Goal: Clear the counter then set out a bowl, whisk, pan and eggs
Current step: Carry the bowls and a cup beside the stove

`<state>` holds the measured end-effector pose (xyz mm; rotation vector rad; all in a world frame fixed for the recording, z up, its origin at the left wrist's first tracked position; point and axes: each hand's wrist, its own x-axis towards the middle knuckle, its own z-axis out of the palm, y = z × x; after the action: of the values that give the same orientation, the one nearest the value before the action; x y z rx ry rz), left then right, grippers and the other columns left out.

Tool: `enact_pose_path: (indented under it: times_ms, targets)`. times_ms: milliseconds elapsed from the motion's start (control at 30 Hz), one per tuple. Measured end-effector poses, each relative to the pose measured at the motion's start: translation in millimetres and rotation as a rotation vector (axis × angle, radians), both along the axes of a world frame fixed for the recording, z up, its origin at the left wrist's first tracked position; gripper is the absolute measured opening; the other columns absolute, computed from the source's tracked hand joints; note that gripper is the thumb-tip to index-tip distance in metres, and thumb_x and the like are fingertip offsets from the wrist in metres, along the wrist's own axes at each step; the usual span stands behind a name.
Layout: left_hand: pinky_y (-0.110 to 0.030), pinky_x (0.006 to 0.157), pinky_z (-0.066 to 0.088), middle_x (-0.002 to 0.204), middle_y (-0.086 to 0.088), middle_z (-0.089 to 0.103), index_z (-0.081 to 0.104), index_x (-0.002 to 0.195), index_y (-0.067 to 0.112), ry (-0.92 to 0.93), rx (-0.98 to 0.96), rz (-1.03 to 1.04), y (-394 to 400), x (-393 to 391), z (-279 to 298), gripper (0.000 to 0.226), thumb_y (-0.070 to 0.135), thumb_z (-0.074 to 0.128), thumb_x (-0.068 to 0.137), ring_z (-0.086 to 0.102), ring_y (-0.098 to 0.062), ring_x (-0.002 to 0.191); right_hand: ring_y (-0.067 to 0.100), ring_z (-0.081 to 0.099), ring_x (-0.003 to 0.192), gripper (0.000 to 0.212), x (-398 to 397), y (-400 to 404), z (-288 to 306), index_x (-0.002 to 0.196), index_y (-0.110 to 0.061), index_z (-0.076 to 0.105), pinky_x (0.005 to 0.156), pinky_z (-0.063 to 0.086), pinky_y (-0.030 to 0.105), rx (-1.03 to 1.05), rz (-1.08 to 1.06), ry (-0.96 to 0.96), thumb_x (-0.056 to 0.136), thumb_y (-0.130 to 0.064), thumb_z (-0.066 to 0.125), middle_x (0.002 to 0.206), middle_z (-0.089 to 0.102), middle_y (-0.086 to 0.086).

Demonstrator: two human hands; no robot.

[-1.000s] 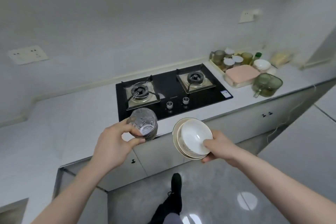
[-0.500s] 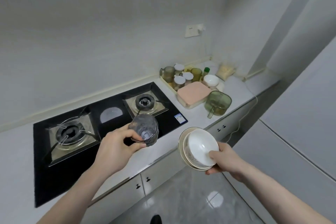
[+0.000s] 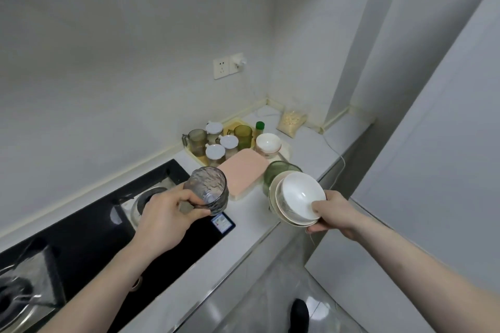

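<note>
With the glass (image 3: 207,190) gripped in the left hand (image 3: 165,220) and stacked bowls (image 3: 297,199) pinched by the right hand (image 3: 332,209), both have been carried toward the desk's (image 3: 251,215) cluttered far-right corner, so clearing seems underway.

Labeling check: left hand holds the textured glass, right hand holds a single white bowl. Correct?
Not quite. The head view shows the right hand holding stacked bowls, at least two nested, not one. The left hand does hold the textured glass.
</note>
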<state>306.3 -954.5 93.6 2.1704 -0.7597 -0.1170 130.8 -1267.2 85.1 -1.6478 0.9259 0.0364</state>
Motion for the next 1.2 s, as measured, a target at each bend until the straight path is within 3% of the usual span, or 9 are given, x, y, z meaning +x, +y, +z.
enact_pose_path:
  times_ms: [133, 233, 367, 467, 567, 733, 900, 1033, 1200]
  targets:
    - [-0.026, 0.064, 0.044, 0.080, 0.020, 0.068, 0.073, 0.069, 0.036, -0.057, -0.003, 0.052, -59.3, 27.1, -2.6, 0.019, 0.036, 0.093, 0.068, 0.060, 0.000, 0.074, 0.037, 0.073, 0.065, 0.027, 43.1, -75.9, -2.7, 0.109, 0.001, 0.061, 0.064, 0.066, 0.042, -0.014, -0.012, -0.002, 0.091, 0.004, 0.041, 0.079, 0.073, 0.022]
    - [-0.022, 0.063, 0.044, 0.079, 0.022, 0.069, 0.073, 0.070, 0.036, -0.052, -0.016, 0.115, -106.8, 47.3, -7.1, 0.020, 0.034, 0.093, 0.068, 0.062, -0.008, 0.070, 0.040, 0.075, 0.066, 0.032, 79.2, -138.3, -10.8, 0.120, 0.003, 0.057, 0.067, 0.065, 0.047, -0.019, -0.021, 0.009, 0.092, 0.002, 0.041, 0.082, 0.074, 0.023]
    - [-0.027, 0.063, 0.044, 0.079, 0.026, 0.070, 0.074, 0.069, 0.034, 0.009, -0.033, 0.189, -168.8, 70.3, -8.3, 0.020, 0.029, 0.094, 0.068, 0.056, 0.004, 0.061, 0.041, 0.077, 0.073, 0.032, 122.8, -212.0, -21.4, 0.128, -0.003, 0.048, 0.063, 0.064, 0.043, 0.025, -0.072, 0.076, 0.097, -0.003, 0.042, 0.104, 0.069, 0.023]
    - [-0.027, 0.071, 0.050, 0.085, 0.018, 0.074, 0.077, 0.074, 0.033, 0.010, -0.008, 0.219, -201.2, 86.2, -7.9, 0.016, 0.033, 0.093, 0.069, 0.061, 0.006, 0.078, 0.042, 0.077, 0.072, 0.033, 150.5, -249.1, -32.9, 0.131, -0.004, 0.042, 0.061, 0.063, 0.045, 0.055, -0.135, 0.109, 0.098, -0.006, 0.045, 0.109, 0.064, 0.021]
    - [-0.020, 0.066, 0.043, 0.084, 0.018, 0.074, 0.077, 0.076, 0.032, 0.033, 0.029, 0.253, -225.1, 105.7, -7.7, 0.016, 0.034, 0.092, 0.070, 0.060, 0.008, 0.073, 0.040, 0.076, 0.066, 0.027, 169.6, -271.5, -48.0, 0.124, 0.000, 0.043, 0.059, 0.063, 0.046, 0.061, -0.169, 0.140, 0.098, -0.006, 0.047, 0.119, 0.060, 0.023]
    - [-0.029, 0.066, 0.044, 0.077, 0.016, 0.070, 0.077, 0.078, 0.030, 0.020, 0.092, 0.260, -258.3, 155.2, -9.6, 0.018, 0.037, 0.092, 0.069, 0.058, 0.004, 0.070, 0.036, 0.073, 0.053, 0.019, 190.2, -292.5, -67.4, 0.116, 0.000, 0.046, 0.035, 0.053, 0.030, 0.038, -0.201, 0.200, 0.099, -0.006, 0.047, 0.125, 0.062, 0.027]
    - [-0.032, 0.074, 0.054, 0.081, 0.013, 0.074, 0.076, 0.080, 0.033, -0.011, 0.136, 0.244, -290.2, 209.4, -11.2, 0.022, 0.045, 0.091, 0.069, 0.068, -0.011, 0.078, 0.043, 0.076, 0.071, 0.018, 197.3, -300.9, -81.5, 0.115, -0.001, 0.046, 0.044, 0.060, 0.035, 0.049, -0.244, 0.225, 0.099, -0.007, 0.045, 0.133, 0.056, 0.024]
    - [-0.037, 0.076, 0.058, 0.089, 0.011, 0.074, 0.075, 0.083, 0.034, 0.041, 0.145, 0.258, -316.0, 245.7, -15.9, 0.020, 0.046, 0.087, 0.074, 0.069, -0.018, 0.080, 0.044, 0.076, 0.072, 0.032, 197.6, -306.6, -95.0, 0.131, 0.000, 0.047, 0.054, 0.062, 0.042, 0.096, -0.301, 0.255, 0.099, -0.005, 0.045, 0.142, 0.049, 0.020]
    - [-0.031, 0.075, 0.054, 0.095, 0.004, 0.075, 0.077, 0.096, 0.031, 0.078, 0.235, 0.304, -351.3, 296.3, -24.1, 0.029, 0.049, 0.083, 0.076, 0.067, -0.020, 0.089, 0.041, 0.076, 0.067, 0.039, 207.6, -321.8, -109.3, 0.139, -0.002, 0.045, 0.043, 0.060, 0.035, 0.099, -0.337, 0.278, 0.101, -0.007, 0.045, 0.145, 0.048, 0.021]
